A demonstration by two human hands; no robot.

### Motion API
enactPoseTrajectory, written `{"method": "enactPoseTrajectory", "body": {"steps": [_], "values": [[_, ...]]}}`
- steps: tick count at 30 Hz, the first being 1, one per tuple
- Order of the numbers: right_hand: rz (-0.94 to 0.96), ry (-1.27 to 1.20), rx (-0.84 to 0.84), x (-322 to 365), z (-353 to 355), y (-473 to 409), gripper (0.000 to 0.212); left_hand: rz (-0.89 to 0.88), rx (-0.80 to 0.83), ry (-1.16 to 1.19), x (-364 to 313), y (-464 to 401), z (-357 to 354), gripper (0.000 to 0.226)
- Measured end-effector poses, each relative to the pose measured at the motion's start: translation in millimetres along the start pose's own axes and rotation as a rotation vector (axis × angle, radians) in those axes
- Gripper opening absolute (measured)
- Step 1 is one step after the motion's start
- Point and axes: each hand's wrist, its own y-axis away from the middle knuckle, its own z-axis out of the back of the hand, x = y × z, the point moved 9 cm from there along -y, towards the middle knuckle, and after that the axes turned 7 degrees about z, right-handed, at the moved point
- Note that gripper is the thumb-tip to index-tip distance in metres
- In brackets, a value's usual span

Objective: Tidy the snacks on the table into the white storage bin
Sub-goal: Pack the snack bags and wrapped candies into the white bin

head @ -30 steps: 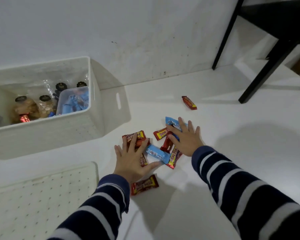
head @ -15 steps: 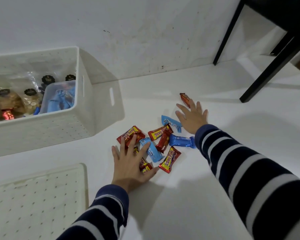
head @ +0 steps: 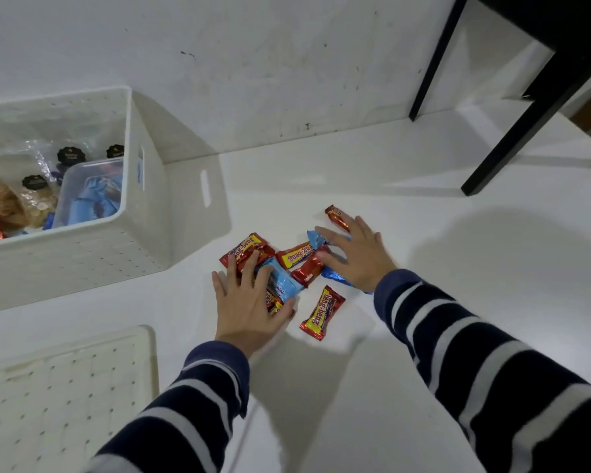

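Head view: on a white surface (head: 423,387), both hands lie flat with fingers spread over a cluster of snack bars (head: 297,256). Left hand (head: 249,302) covers a blue wrapper; right hand (head: 357,257) covers others. White storage bin (head: 82,247) stands left.

glossy foil snack wrappers (head: 322,312), plastic bin (head: 82,254)
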Motion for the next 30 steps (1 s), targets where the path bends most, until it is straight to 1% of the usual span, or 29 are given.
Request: {"method": "enactPoseTrajectory", "body": {"steps": [5, 8, 10, 12, 15, 17, 20, 22, 23, 26, 30], "values": [[0.033, 0.084, 0.075, 15, -19, 28, 0.092, -0.061, 0.055, -0.016, 0, 6, -3, 0.071], [0.057, 0.143, 0.121, 21, -31, 39, 0.106, -0.075, 0.098, -0.022, 2, 10, -2, 0.077], [0.071, 0.201, 0.108, 24, -35, 43, 0.108, -0.083, 0.109, -0.012, 3, 14, -2, 0.085], [0.100, 0.255, 0.060, 27, -34, 43, 0.106, -0.094, 0.116, -0.032, 4, 20, -5, 0.092], [0.184, 0.309, -0.020, 35, -25, 35, 0.102, -0.101, 0.103, -0.059, 7, 24, -10, 0.092], [0.233, 0.344, -0.032, 39, -20, 24, 0.098, -0.091, 0.057, -0.057, 9, 23, -9, 0.086], [0.274, 0.331, -0.009, 44, -20, 10, 0.092, -0.077, -0.057, -0.046, 10, 19, -1, 0.069], [0.274, 0.293, -0.016, 47, -22, 7, 0.081, -0.085, -0.144, -0.018, 13, 15, 6, 0.056], [0.271, 0.279, -0.054, 50, -21, 7, 0.075, -0.094, -0.175, -0.006, 14, 12, 9, 0.052], [0.264, 0.247, -0.246, 57, -18, 17, 0.060, -0.132, -0.245, 0.003, 14, 4, 15, 0.040], [0.271, 0.209, -0.416, 59, -19, 27, 0.048, -0.168, -0.217, -0.011, 10, 0, 18, 0.042]]}}
